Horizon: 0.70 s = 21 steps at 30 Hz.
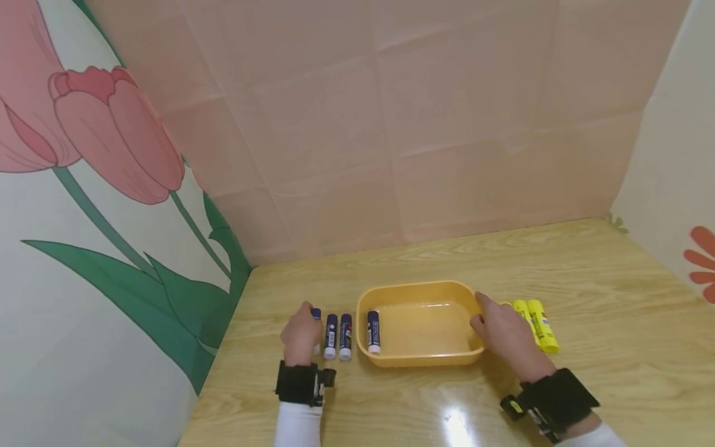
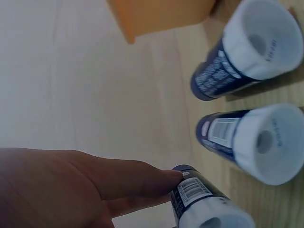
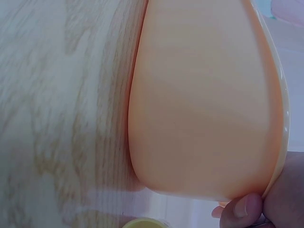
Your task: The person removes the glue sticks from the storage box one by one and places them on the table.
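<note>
On the left, my left hand (image 1: pixel 301 333) pinches a dark blue glue stick with a white base (image 2: pixel 192 192) between thumb and fingers; the hand partly covers it in the head view. Just right of it, two matching glue sticks (image 1: pixel 331 336) lie side by side on the table. Another blue glue stick (image 1: pixel 373 332) is inside the shallow yellow-orange tray (image 1: pixel 420 360), along its left wall. My right hand (image 1: pixel 503 329) grips the tray's right rim, also visible at the tray's corner in the right wrist view.
Several yellow glue sticks (image 1: pixel 542 326) lie right of the tray, partly hidden behind the right hand. The wooden table (image 1: pixel 402 406) meets a pink sheet (image 1: pixel 391 136) at the back. A tulip-printed panel (image 1: pixel 123 248) stands along the left, a pale flower-printed one on the right.
</note>
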{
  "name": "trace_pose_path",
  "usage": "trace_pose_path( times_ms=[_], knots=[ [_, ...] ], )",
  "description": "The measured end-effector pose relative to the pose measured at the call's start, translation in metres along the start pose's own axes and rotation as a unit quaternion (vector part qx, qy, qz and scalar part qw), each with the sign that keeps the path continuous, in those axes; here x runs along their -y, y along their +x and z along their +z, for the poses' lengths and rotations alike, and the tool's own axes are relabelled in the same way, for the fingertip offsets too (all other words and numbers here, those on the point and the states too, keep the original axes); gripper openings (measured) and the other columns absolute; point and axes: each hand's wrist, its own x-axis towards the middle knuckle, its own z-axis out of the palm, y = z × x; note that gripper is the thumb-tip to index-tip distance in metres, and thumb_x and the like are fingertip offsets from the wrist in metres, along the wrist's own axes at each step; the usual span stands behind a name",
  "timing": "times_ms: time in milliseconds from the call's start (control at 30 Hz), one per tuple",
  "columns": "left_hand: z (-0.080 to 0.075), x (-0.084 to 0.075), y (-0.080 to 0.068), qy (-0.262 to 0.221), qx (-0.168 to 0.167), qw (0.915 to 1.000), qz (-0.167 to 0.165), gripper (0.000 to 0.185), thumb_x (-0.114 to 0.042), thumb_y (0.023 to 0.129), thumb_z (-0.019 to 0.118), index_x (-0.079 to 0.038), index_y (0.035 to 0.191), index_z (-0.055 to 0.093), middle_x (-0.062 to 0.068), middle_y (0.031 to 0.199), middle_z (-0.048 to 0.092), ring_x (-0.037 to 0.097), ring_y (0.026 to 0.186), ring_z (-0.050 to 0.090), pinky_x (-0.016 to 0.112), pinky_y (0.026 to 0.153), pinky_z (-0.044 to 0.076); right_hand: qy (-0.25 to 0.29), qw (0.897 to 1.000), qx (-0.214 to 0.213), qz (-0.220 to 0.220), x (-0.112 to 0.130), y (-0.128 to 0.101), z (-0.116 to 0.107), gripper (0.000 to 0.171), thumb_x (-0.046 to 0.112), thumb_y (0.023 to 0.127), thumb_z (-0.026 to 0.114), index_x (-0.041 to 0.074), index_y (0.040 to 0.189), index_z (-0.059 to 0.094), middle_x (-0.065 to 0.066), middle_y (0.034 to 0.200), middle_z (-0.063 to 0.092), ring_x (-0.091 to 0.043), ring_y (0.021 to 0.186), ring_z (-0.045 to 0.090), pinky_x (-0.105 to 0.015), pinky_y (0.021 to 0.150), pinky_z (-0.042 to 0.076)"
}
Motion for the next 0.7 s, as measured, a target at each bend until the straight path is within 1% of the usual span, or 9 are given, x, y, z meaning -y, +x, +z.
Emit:
trace_pose_path(
  times_ms=[100, 367, 500, 700],
  knots=[
    [0.006, 0.004, 0.002, -0.004, 0.0, 1.0, -0.004, 0.044, -0.013, 0.094, 0.059, -0.008, 0.137, 0.053, 0.023, 0.123, 0.065, 0.039, 0.102, 0.065, 0.055, 0.084, 0.048, 0.0, 1.0, 0.0, 0.0, 0.0, 0.0, 0.001, 0.061, 0.012, 0.097, 0.05, -0.013, 0.148, 0.029, -0.008, 0.073, 0.05, -0.018, 0.056, 0.047, -0.03, 0.05, 0.04],
    [0.018, 0.013, 0.01, -0.01, -0.002, 0.9999, -0.011, 0.044, -0.012, 0.09, 0.063, -0.007, 0.134, 0.056, 0.023, 0.118, 0.067, 0.039, 0.101, 0.065, 0.055, 0.085, 0.046, -0.004, 1.0, -0.003, 0.0, 0.0, 0.0, 0.002, 0.061, 0.012, 0.097, 0.051, -0.013, 0.148, 0.03, -0.008, 0.072, 0.05, -0.018, 0.056, 0.047, -0.03, 0.051, 0.04],
    [0.02, 0.013, 0.012, -0.005, -0.001, 0.9999, -0.012, 0.045, -0.011, 0.09, 0.062, -0.008, 0.135, 0.056, 0.022, 0.119, 0.067, 0.039, 0.102, 0.065, 0.055, 0.085, 0.046, 0.003, 1.0, 0.001, 0.005, 0.0, -0.001, 0.002, 0.062, 0.012, 0.097, 0.051, -0.013, 0.149, 0.028, -0.008, 0.072, 0.049, -0.019, 0.056, 0.046, -0.03, 0.051, 0.04],
    [0.02, 0.012, 0.014, 0.005, 0.001, 0.9999, -0.013, 0.045, -0.012, 0.092, 0.061, -0.008, 0.137, 0.055, 0.022, 0.122, 0.066, 0.038, 0.103, 0.064, 0.055, 0.085, 0.046, -0.002, 1.0, -0.007, 0.003, 0.0, 0.0, 0.002, 0.062, 0.012, 0.097, 0.051, -0.012, 0.149, 0.029, -0.007, 0.071, 0.049, -0.018, 0.055, 0.046, -0.03, 0.05, 0.039]
  ],
)
